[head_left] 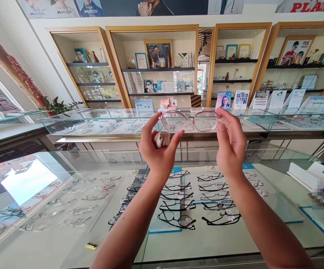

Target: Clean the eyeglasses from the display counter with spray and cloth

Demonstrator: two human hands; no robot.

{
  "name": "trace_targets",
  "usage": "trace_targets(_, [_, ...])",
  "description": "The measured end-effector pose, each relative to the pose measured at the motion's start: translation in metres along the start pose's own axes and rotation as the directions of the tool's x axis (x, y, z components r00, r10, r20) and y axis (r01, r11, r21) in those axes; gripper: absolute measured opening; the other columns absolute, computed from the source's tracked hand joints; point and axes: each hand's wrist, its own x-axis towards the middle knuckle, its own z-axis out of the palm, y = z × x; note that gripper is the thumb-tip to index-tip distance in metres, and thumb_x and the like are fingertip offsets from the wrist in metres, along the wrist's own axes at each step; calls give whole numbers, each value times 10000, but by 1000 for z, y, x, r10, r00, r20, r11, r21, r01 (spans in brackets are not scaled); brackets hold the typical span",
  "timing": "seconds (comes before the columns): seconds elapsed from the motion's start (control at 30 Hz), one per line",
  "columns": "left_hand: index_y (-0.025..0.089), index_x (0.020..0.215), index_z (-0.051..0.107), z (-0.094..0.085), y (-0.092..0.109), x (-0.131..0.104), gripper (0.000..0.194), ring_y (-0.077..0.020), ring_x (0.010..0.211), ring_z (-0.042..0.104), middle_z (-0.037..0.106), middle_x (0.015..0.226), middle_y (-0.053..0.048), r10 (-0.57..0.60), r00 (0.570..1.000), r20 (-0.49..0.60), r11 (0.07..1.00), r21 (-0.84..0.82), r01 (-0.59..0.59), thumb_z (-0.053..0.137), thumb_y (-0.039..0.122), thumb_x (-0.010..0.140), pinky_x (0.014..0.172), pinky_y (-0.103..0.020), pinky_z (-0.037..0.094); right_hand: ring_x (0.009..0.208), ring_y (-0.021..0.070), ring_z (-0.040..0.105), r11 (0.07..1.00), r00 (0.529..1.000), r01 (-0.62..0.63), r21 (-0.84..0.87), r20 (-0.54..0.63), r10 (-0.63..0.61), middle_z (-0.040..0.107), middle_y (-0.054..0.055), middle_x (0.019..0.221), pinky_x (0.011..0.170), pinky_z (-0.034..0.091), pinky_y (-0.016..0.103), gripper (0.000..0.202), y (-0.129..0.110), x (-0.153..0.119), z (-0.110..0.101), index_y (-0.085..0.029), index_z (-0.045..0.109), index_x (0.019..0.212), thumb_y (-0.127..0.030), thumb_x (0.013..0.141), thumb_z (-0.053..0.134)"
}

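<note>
A pair of eyeglasses with a thin pinkish frame and clear lenses is held up in front of me, above the glass counter. My left hand grips its left side between thumb and fingers. A crumpled beige cloth is tucked in the same palm. My right hand pinches the right end of the frame near the hinge. The lenses face away from me, level and side by side. Below my forearms, several rows of dark-framed glasses lie inside the display case.
Glass display counter spans the foreground, with a small gold-coloured piece at its left front. A white object stands at right. Beyond runs a second glass counter with upright leaflets, then wood-framed wall shelves.
</note>
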Motion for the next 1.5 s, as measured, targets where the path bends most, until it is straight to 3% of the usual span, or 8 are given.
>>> trace_targets(0.2, [303, 1408, 701, 0, -2, -2, 573, -160, 745, 684, 806, 1392, -104, 34, 999, 23, 999, 19, -34, 907, 476, 902, 688, -349, 601, 1283, 272, 780, 990, 989, -64, 125, -127, 80, 810, 66, 1299, 1155, 630, 555, 261, -1, 5, 2, -320, 796, 1254, -458, 1102, 637])
trace_targets(0.5, [263, 1363, 732, 3, -14, 1, 605, -263, 1171, 771, 797, 1335, -96, 15, 998, 56, 989, -148, -7, 953, 484, 845, 892, -365, 667, 1189, 255, 825, 883, 975, -194, 427, -17, 222, 851, 36, 1193, 1096, 657, 500, 206, -15, 3, -1, -314, 832, 1160, -436, 1087, 683])
trace_targets(0.7, [274, 1354, 741, 10, -16, -5, 532, -275, 1223, 769, 808, 1322, -100, -44, 994, 102, 977, -202, 63, 926, 415, 876, 956, -398, 681, 1178, 257, 826, 796, 944, -304, 524, 53, 326, 856, 35, 1163, 1057, 667, 475, 198, -20, 3, 0, -312, 832, 1108, -416, 1059, 672])
trace_targets(0.93, [242, 1340, 744, 8, -18, -4, 546, -239, 1131, 787, 821, 1304, -89, -9, 994, 111, 989, -143, 25, 946, 431, 870, 880, -351, 667, 1203, 256, 810, 839, 939, -342, 423, 111, 327, 841, 51, 1223, 1086, 642, 493, 246, -5, 8, -8, -303, 774, 1177, -392, 1077, 567])
trace_targets(1.03, [250, 1352, 747, 1, -21, 2, 568, -217, 1023, 786, 823, 1316, -94, 26, 985, 168, 998, -62, -16, 966, 422, 857, 855, -356, 658, 1291, 257, 760, 943, 973, -228, 241, 80, 215, 819, 45, 1297, 1155, 599, 498, 214, -1, 16, -20, -307, 780, 1212, -362, 1060, 640])
trace_targets(1.2, [264, 1382, 737, -5, -16, 9, 619, -240, 1049, 804, 833, 1303, -87, 159, 950, 268, 986, -2, -165, 1004, 406, 842, 944, -390, 670, 1251, 263, 747, 999, 965, 7, -34, 263, 3, 810, 45, 1223, 1170, 557, 518, 127, -7, 28, -35, -305, 819, 1120, -357, 1068, 715])
trace_targets(1.37, [275, 1400, 718, -6, -6, 8, 612, -245, 1138, 813, 840, 1287, -56, 218, 923, 318, 976, -55, -212, 993, 384, 864, 1007, -389, 676, 1210, 270, 751, 994, 943, 24, -110, 332, 14, 807, 32, 1200, 1127, 557, 531, 79, -6, 28, -35, -305, 820, 1052, -322, 1058, 742])
trace_targets(1.5, [269, 1384, 716, -7, -1, 7, 625, -228, 1054, 825, 850, 1268, -57, 181, 916, 357, 983, -78, -164, 1004, 422, 851, 964, -373, 685, 1208, 276, 744, 994, 929, -3, -107, 367, 43, 807, 37, 1210, 1117, 543, 536, 86, -5, 29, -39, -296, 815, 987, -310, 1046, 754])
